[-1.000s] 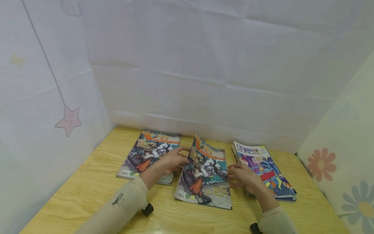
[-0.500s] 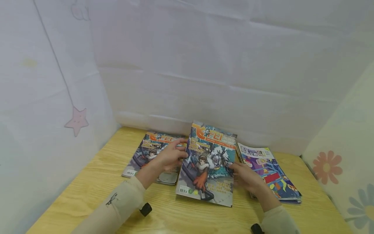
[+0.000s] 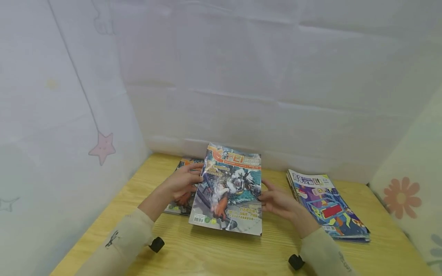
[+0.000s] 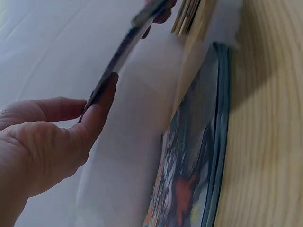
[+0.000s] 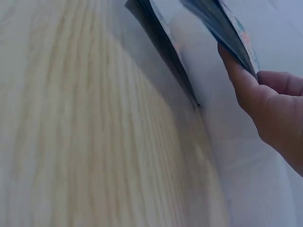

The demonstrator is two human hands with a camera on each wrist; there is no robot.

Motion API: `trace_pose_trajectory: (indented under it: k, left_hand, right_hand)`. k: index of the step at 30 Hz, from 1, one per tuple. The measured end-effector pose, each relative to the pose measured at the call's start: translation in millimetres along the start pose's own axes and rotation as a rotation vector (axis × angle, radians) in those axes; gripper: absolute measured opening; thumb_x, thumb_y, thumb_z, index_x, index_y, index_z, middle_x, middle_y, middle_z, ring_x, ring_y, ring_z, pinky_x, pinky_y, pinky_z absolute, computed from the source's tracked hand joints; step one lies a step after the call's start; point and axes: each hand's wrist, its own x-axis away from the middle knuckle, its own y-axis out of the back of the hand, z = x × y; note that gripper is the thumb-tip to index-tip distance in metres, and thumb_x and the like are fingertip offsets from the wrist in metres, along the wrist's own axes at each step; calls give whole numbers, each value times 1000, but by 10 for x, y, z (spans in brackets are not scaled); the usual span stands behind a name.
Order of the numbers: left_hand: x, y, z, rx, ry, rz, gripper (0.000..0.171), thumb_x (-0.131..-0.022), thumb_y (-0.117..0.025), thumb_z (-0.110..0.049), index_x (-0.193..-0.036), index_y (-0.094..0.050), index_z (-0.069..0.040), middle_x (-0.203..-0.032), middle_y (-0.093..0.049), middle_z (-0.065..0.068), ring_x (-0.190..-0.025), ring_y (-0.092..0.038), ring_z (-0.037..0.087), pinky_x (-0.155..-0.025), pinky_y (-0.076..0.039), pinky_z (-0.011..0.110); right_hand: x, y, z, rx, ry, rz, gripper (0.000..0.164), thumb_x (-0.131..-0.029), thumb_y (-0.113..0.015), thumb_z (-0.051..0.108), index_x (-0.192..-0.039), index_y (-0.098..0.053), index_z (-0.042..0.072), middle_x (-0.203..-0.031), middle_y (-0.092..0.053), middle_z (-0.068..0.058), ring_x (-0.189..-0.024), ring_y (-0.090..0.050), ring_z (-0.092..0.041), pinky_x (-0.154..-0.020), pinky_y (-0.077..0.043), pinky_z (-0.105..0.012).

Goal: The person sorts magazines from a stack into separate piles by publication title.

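A magazine [image 3: 235,191] with an orange title and a white armoured figure on its cover is held up between both hands, tilted toward me. My left hand [image 3: 181,182] pinches its left edge, thumb and fingers on opposite faces, as the left wrist view shows. At the opposite edge my right hand [image 3: 281,201] pinches it the same way; the right wrist view has the magazine [image 5: 227,33] raised above the table. Below and behind it lies a stack of magazines [image 4: 189,161] with a matching cover, partly hidden in the head view by the held one and my left hand.
On the right of the wooden table [image 3: 221,257] lies another magazine stack [image 3: 328,207] with a purple and blue cover. A white cloth wall [image 3: 241,84] rises behind the table, with patterned cloth on both sides.
The magazine has been lifted off the table, its bent cover now flat, and carried left until it overlaps the left stack. Both hands moved with it. The head view has shifted slightly.
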Motion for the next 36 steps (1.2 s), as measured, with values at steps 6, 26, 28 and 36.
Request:
trace_pose_trajectory:
  k: [6,26,28,36]
  left_hand:
    - [-57,396,45,48,55,-5,64,-100,-47,4,-158,-21,4,-112,-57,17,-90,-60,19,-74,-56,36]
    - [-188,1089,351,-150,148,-221,60,-93,-55,5,-150,-36,13,-109,-70,22,-89,-70,21,-77,-59,37]
    - [-183,1101,338,-214,141,-251,58,-92,-58,5,-147,-41,13,-111,-70,23,-87,-70,21,-76,-59,38]
    - [-127,1099,297,-376,92,-314,51,-90,-62,9,-139,-49,17,-116,-66,31,-85,-68,28,-71,-59,39]
  right_hand:
    - [-385,-130,-126,-50,-40,0,84,-98,-35,-18,-163,-9,28,-151,-35,-33,-132,-47,-48,-105,-41,-58]
    - [-1249,-501,-446,-107,-67,-116,88,-89,-33,-24,-164,0,11,-150,-35,-35,-133,-42,-54,-102,-42,-62]
    - [-1290,-517,-452,-120,-71,-143,88,-90,-34,-24,-163,1,9,-150,-36,-36,-132,-42,-54,-102,-42,-62]
    - [-1404,-580,-442,-98,-59,-171,82,-93,-36,-22,-163,-1,5,-149,-38,-35,-131,-45,-52,-102,-44,-58]
